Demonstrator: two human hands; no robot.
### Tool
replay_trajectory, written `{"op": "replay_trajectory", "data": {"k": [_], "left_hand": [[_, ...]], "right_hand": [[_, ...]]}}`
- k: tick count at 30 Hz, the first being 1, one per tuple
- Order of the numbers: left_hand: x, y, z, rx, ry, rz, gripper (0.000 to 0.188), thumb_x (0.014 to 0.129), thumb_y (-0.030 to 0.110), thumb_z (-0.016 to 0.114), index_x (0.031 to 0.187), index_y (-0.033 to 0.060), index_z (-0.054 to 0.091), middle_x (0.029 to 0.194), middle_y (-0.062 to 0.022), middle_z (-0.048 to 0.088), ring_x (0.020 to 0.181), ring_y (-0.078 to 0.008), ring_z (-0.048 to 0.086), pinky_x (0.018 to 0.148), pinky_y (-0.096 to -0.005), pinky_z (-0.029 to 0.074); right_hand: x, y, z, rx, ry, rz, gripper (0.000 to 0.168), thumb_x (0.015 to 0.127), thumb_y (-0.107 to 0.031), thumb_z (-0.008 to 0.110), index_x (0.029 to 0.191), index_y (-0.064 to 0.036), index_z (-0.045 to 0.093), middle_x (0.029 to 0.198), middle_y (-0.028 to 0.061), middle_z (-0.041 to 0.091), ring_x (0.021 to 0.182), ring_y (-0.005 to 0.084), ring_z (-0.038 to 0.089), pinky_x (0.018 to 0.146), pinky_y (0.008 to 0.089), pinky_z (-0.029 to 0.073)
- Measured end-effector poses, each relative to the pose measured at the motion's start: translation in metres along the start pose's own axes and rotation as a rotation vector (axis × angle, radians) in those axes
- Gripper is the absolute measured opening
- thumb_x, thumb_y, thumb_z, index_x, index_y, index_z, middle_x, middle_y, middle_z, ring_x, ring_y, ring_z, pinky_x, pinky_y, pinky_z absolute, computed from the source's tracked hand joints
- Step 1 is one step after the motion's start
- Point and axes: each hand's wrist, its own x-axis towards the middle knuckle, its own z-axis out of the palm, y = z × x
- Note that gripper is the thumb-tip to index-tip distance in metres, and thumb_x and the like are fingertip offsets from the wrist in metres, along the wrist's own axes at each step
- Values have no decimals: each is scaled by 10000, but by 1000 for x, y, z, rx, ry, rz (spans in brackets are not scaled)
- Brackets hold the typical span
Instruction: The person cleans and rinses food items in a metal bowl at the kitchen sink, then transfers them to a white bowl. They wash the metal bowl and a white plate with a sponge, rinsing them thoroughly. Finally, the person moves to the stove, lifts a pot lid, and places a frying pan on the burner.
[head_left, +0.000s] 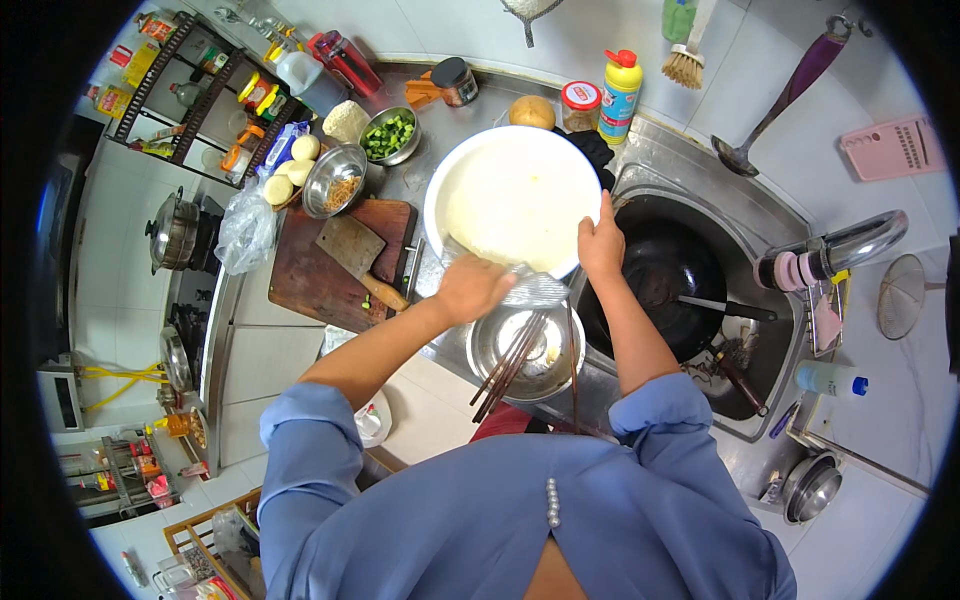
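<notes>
A large white basin with a pale, creamy layer inside stands on the steel counter. My right hand grips its right rim, thumb towards the inside. At the near rim, my left hand is closed on a clear, ridged plastic piece, whose exact kind I cannot tell. Just below that piece sits a steel bowl with several dark chopsticks lying across it. Left of the basin, a cleaver rests on a wooden cutting board.
On the right, a black wok lies in the steel sink under a faucet. Bowls of chopped greens and brownish shreds stand behind the board. A potato, a lidded jar and a yellow bottle line the back.
</notes>
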Motion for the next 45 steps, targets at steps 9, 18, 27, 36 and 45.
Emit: {"op": "replay_trajectory", "data": {"k": [9,18,27,36,45], "left_hand": [[136,20,74,-980,81,84,459,853,184,370,1259,-27,404,1173,-193,521,1125,-267,460,968,-305,318],[159,19,65,-1112,146,-68,534,860,164,347,1345,-43,263,1372,-167,331,1268,-250,302,1052,-271,190],[140,24,32,-1050,-15,-51,426,893,170,397,1276,-16,413,1203,-123,514,1104,-211,452,993,-287,283],[117,28,18,-1199,-216,53,391,885,93,394,1265,9,442,1200,-65,519,1101,-160,448,983,-275,293],[132,18,50,-1436,-84,50,340,893,69,397,1220,8,463,1101,-59,565,992,-137,509,907,-258,366]], "right_hand": [[5,9,3,304,-66,10,475,902,-294,385,1349,-143,329,1167,238,516,1071,400,493,901,413,393],[3,6,-5,342,-124,128,455,905,-278,377,1349,-185,342,1104,255,544,1030,397,519,880,405,404],[7,-1,-8,260,-120,153,459,905,-267,370,1349,-159,336,1089,257,548,1011,409,522,878,424,403],[12,3,-12,241,-102,108,467,897,-249,359,1350,-137,329,1113,245,543,1018,395,524,887,408,406],[12,3,-11,224,-128,106,470,895,-256,361,1349,-138,334,1105,265,539,1017,400,525,884,414,402]]}}
